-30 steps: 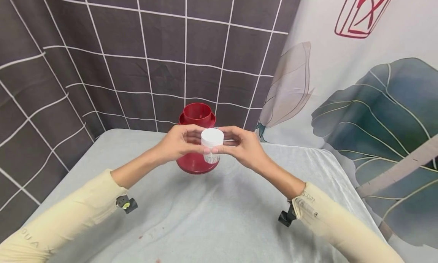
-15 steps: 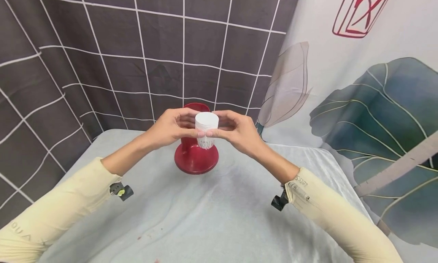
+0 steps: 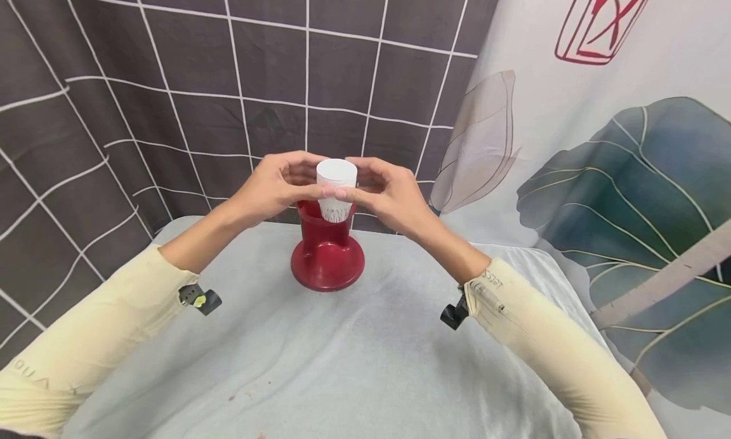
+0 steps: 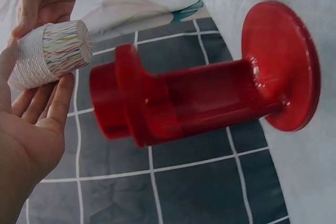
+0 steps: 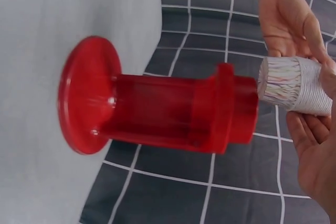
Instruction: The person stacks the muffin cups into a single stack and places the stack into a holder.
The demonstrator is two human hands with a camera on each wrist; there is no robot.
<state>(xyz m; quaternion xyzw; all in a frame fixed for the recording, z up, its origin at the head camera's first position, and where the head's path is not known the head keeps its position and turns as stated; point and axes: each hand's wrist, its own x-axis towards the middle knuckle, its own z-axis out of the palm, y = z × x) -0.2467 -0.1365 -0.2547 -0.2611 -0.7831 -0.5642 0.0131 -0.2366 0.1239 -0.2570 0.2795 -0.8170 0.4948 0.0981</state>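
Observation:
A stack of nested paper cups (image 3: 335,172), white-rimmed with fine coloured lines on the lowest one, is held upright between both hands. My left hand (image 3: 271,185) grips its left side and my right hand (image 3: 394,191) its right, thumbs meeting at the front. Below stands a red cup holder (image 3: 327,264) with a round base, a cut-away tube and a collared top. In the left wrist view, the cup stack (image 4: 63,48) is just beyond the open top of the red holder (image 4: 205,98). From the right wrist, the bottom cup's end overlaps the collar's edge.
A pale grey cloth (image 3: 342,363) covers the table, with the holder near its back edge. Behind hangs a dark curtain (image 3: 274,58) with white grid lines. To the right is a white curtain (image 3: 531,20) printed with large leaves.
Both hands have lifted the cup stack upward and slightly left, from in front of the red holder to above its top. The holder stays where it stood.

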